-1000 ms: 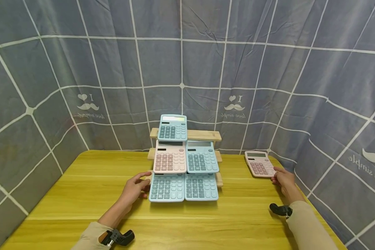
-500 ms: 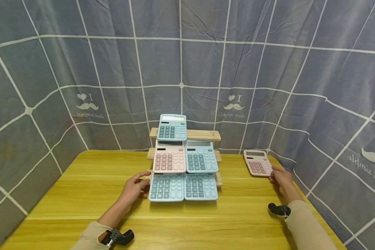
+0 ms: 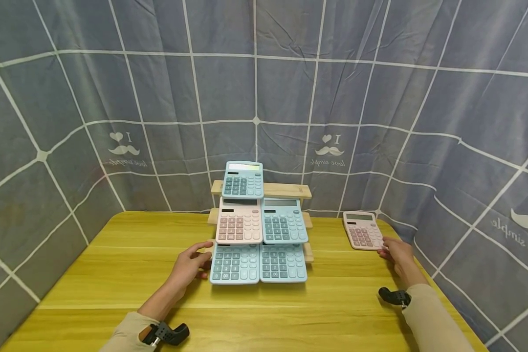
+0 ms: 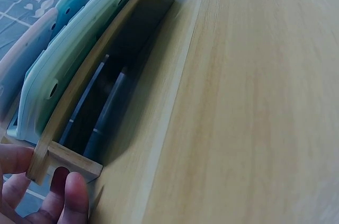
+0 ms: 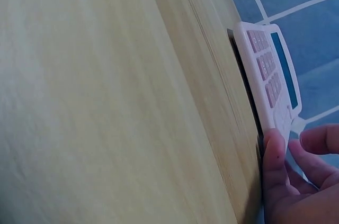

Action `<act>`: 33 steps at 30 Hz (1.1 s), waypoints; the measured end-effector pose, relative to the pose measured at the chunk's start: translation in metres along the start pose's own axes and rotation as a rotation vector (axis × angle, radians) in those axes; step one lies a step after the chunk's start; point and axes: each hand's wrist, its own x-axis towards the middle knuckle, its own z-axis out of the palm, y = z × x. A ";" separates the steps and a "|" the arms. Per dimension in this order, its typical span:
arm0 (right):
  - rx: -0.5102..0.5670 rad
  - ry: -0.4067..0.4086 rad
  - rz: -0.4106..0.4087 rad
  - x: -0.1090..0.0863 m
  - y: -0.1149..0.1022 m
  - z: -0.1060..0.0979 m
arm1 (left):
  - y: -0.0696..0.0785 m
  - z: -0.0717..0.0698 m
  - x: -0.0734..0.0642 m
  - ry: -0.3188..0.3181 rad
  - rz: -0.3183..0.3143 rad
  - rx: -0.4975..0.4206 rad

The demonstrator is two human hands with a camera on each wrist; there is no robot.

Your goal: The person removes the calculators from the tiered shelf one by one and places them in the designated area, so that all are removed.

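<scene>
A light wooden rack [image 3: 288, 189] of stepped slats stands mid-table. At its top left leans a blue calculator [image 3: 243, 180]. The middle tier carries a pink calculator [image 3: 239, 220] on the left and a blue one on the right; two blue calculators fill the bottom tier. My left hand [image 3: 188, 264] holds the left end of the bottom slat, with curled fingertips [image 4: 76, 189] against the end block. At the far right another pink calculator [image 3: 363, 231] lies face up on the table. My right hand [image 3: 398, 254] pinches its right edge, thumb [image 5: 274, 152] at the near corner.
The yellow wood-grain table [image 3: 264, 318] reaches back to a grey-blue curtain [image 3: 286, 88] with white grid lines, which also hangs along both sides. The right-hand pink calculator lies close to the back right corner of the table.
The right-hand pink calculator and my right hand have shifted slightly left. My left hand and the rack have stayed where they were.
</scene>
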 end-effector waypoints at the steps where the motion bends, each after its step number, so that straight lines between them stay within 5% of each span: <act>1: 0.010 -0.004 0.002 -0.001 0.000 -0.001 | 0.000 0.000 0.000 0.000 0.001 0.000; 9: 0.078 -0.034 -0.013 -0.010 -0.004 -0.008 | 0.000 0.003 0.001 -0.002 0.007 0.008; 16: 0.026 -0.011 -0.058 -0.017 -0.011 -0.007 | 0.000 0.005 0.000 -0.001 0.009 0.010; 27: -0.017 -0.096 -0.121 -0.026 -0.026 -0.004 | -0.001 0.004 0.000 0.004 0.010 0.015; 33: -0.007 -0.212 -0.151 -0.031 -0.039 0.005 | -0.002 0.001 0.001 0.006 0.015 0.014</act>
